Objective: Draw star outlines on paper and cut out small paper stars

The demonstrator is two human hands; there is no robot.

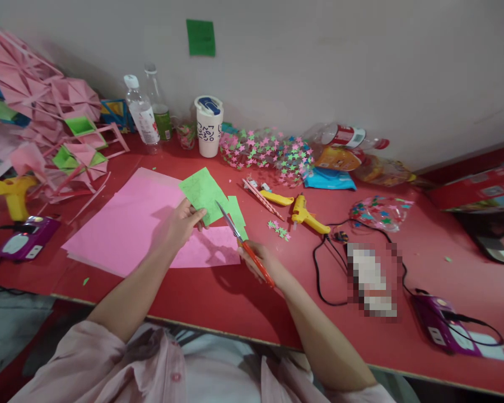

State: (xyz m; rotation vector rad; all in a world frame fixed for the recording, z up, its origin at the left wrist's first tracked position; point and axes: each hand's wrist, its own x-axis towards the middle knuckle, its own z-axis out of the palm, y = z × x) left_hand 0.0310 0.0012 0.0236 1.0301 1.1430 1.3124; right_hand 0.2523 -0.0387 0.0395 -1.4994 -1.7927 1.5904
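left hand [183, 221] pinching green paper [202, 193], right hand [273, 263] clenched on scissors [258, 262].

left forearm [136, 285] in from 7 o'clock, thumb on top of the paper's lower edge; right forearm [319, 324] in from 5, scissors aimed at 11. paper is at 10–11 o'clock from the right hand, above pink sheets [130, 218], blades overlapping its right edge. left fingertips partly hidden under paper; right-hand fingers in the handles, blade gap: can't make out. green strip [236, 210] at the paper's 4 o'clock, partly covered by scissors. pixelated patch [372, 280] unreadable.
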